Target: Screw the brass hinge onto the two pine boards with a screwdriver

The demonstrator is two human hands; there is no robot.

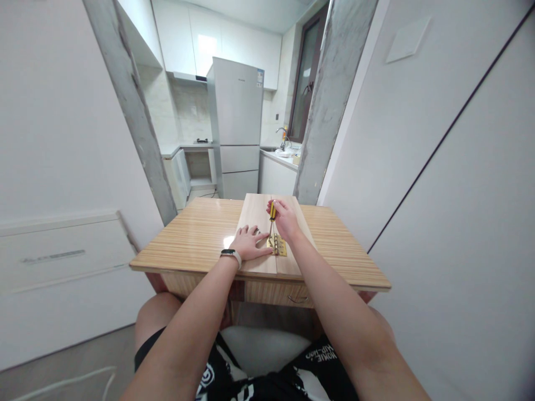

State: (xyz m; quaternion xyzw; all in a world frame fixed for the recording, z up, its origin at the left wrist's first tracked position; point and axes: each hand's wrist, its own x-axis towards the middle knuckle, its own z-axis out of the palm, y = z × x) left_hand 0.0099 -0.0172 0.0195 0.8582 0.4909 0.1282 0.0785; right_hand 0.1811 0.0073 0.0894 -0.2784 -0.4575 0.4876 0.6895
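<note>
My right hand (286, 218) is closed round the yellow and black handle of a screwdriver (273, 211). The shaft points down, its tip at the left leaf of a brass hinge (281, 246). That hinge lies across the seam between two pale wooden boards (259, 209). My left hand (249, 244) rests flat with fingers spread on the left board, thumb and forefinger beside the hinge's left edge. A small dark object (258, 231) shows by its fingers, too small to make out. Whether a screw sits under the tip cannot be seen.
The boards lie on a wood-grain table (188, 239) with a drawer handle (297, 299) at its front. Beyond stand a grey fridge (239, 106) and a sink counter (279, 161). White panels close in on both sides.
</note>
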